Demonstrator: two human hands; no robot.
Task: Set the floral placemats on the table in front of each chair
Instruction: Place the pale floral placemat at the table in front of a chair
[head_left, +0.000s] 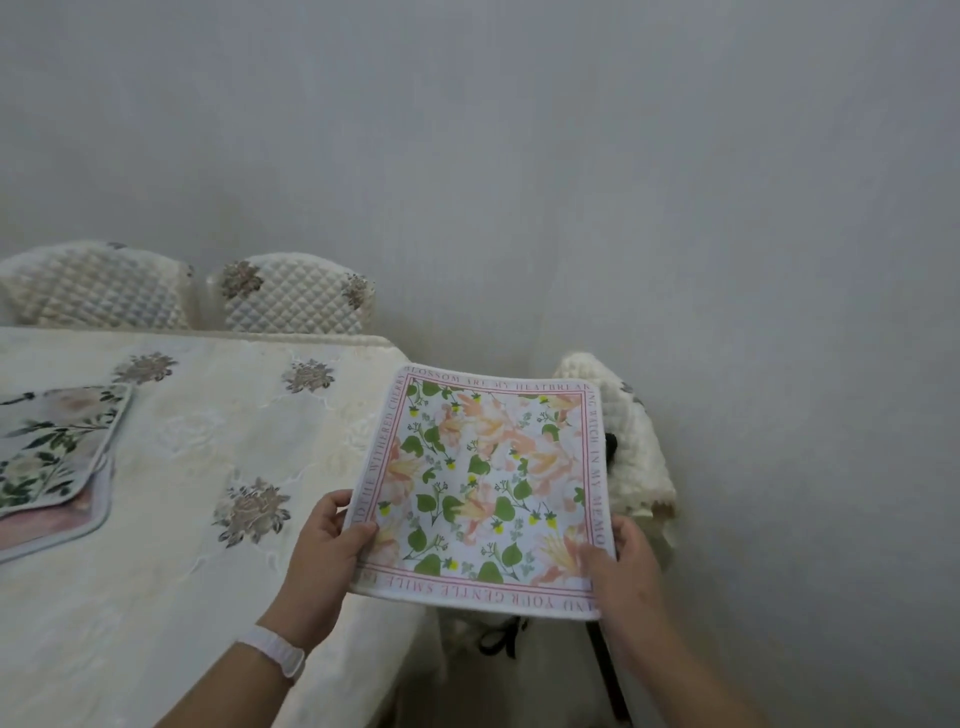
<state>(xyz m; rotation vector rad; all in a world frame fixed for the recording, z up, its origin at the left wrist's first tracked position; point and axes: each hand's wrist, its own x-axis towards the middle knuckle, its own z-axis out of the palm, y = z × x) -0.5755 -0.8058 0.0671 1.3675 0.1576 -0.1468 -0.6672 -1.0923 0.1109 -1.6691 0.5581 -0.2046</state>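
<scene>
Both hands grip the square floral placemat (488, 488) by its near corners, the left hand (322, 551) and right hand (618, 566) each with thumb on top and fingers underneath. It is held over the right end of the table (208, 519), overhanging the edge above a covered chair (634, 452). More placemats (52, 452) lie stacked at the table's left. Two quilted chairs (291, 296) stand along the far side.

Both forearms are bare, with no sleeves showing. A white ribbed wristband (275, 649) wraps the wrist behind the left hand (324, 551). The right hand (621, 566) wears nothing; fingernails are short and unpainted.
</scene>
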